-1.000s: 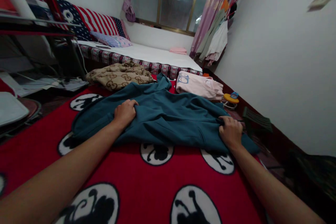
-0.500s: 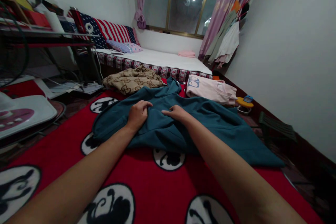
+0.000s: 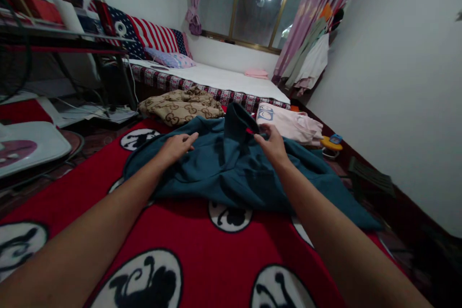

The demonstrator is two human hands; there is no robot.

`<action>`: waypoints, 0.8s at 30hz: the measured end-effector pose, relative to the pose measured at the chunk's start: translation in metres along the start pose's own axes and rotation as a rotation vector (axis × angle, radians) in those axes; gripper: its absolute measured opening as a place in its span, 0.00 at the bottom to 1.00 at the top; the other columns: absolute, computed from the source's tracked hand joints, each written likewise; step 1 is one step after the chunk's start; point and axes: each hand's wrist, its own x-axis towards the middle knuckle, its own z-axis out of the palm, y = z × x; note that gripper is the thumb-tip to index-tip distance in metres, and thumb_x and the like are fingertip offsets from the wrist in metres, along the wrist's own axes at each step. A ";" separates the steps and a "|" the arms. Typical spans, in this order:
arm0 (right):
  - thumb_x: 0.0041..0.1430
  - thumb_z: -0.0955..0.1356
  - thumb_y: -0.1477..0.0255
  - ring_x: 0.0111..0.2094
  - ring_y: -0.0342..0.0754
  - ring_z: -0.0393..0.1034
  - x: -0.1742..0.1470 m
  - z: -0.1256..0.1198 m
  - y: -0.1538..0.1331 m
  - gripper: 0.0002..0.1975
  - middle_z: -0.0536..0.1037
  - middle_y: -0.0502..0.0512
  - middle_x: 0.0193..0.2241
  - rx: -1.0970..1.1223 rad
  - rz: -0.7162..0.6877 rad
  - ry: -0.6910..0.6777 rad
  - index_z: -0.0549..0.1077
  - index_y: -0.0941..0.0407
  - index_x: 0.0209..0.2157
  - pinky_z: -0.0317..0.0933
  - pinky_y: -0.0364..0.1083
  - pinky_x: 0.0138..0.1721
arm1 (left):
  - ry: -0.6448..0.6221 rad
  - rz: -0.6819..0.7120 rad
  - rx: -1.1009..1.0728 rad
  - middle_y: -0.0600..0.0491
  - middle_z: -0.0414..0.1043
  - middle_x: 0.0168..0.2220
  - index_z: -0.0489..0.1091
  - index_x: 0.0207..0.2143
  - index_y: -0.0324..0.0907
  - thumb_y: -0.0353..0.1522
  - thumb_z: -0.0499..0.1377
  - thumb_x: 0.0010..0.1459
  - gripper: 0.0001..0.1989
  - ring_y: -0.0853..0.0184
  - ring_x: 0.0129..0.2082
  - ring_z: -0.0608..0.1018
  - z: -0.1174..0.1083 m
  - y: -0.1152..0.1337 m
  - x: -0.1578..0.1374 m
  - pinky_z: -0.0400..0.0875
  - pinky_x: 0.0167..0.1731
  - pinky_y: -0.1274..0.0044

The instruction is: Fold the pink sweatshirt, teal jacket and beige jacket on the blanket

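Note:
A teal long-sleeved top (image 3: 205,166) is spread across a red blanket (image 3: 187,236) with white-and-black round prints. Its collar (image 3: 234,122) stands up near the middle, with a small red patch showing at the opening. My right hand (image 3: 271,143) pinches the fabric at the right side of that collar between thumb and fingers. Over the left part of the top, my left hand (image 3: 179,147) has its fingers stretched forward and holds nothing; whether it touches the cloth I cannot tell.
Behind the top lie a brown patterned cloth (image 3: 184,106) and a folded pale pink garment (image 3: 288,122). A low bed (image 3: 216,77) runs below the window. At left are a cluttered desk (image 3: 65,41) and a white plastic seat (image 3: 32,144); a yellow stool (image 3: 330,143) stands at right.
My right hand has moved up and right, raising the collar. My left hand has let go of the fabric and shifted slightly left, its fingers straightening.

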 end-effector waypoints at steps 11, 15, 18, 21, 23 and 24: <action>0.48 0.72 0.57 0.45 0.55 0.72 -0.107 -0.080 0.046 0.19 0.79 0.57 0.42 -0.179 0.069 -0.126 0.78 0.53 0.39 0.63 0.55 0.51 | -0.406 0.112 0.133 0.53 0.75 0.27 0.71 0.22 0.43 0.51 0.65 0.32 0.22 0.59 0.31 0.75 -0.026 0.012 -0.010 0.66 0.30 0.76; 0.54 0.69 0.58 0.47 0.54 0.71 -0.119 -0.096 0.066 0.17 0.78 0.60 0.43 -0.189 0.011 0.157 0.77 0.56 0.39 0.61 0.55 0.54 | -0.379 0.035 0.080 0.54 0.75 0.28 0.71 0.27 0.41 0.49 0.63 0.38 0.21 0.61 0.32 0.75 -0.037 0.002 -0.008 0.66 0.29 0.77; 0.55 0.69 0.59 0.44 0.53 0.73 -0.125 -0.105 0.076 0.15 0.79 0.59 0.39 -0.181 0.063 0.183 0.77 0.56 0.37 0.63 0.54 0.50 | -0.314 0.038 0.084 0.58 0.73 0.27 0.71 0.32 0.39 0.46 0.63 0.43 0.20 0.64 0.32 0.73 -0.051 -0.001 -0.009 0.65 0.30 0.80; 0.54 0.70 0.60 0.43 0.53 0.72 -0.127 -0.107 0.076 0.14 0.79 0.57 0.39 -0.137 0.048 0.087 0.77 0.55 0.37 0.64 0.53 0.49 | -0.346 0.106 0.230 0.59 0.72 0.24 0.72 0.32 0.38 0.43 0.63 0.45 0.18 0.67 0.29 0.72 -0.057 0.000 -0.012 0.61 0.28 0.81; 0.55 0.71 0.61 0.45 0.52 0.71 -0.126 -0.102 0.069 0.13 0.79 0.57 0.40 -0.114 -0.024 0.020 0.77 0.54 0.39 0.62 0.53 0.51 | -0.324 0.135 0.342 0.58 0.74 0.25 0.74 0.32 0.37 0.43 0.64 0.46 0.18 0.66 0.30 0.72 -0.052 0.004 -0.014 0.61 0.28 0.80; 0.55 0.71 0.62 0.46 0.52 0.71 -0.124 -0.098 0.064 0.13 0.78 0.57 0.42 -0.112 -0.068 -0.005 0.77 0.54 0.40 0.62 0.53 0.52 | -0.280 0.144 0.371 0.56 0.76 0.27 0.74 0.33 0.38 0.43 0.63 0.47 0.18 0.65 0.31 0.73 -0.047 0.008 -0.016 0.61 0.29 0.80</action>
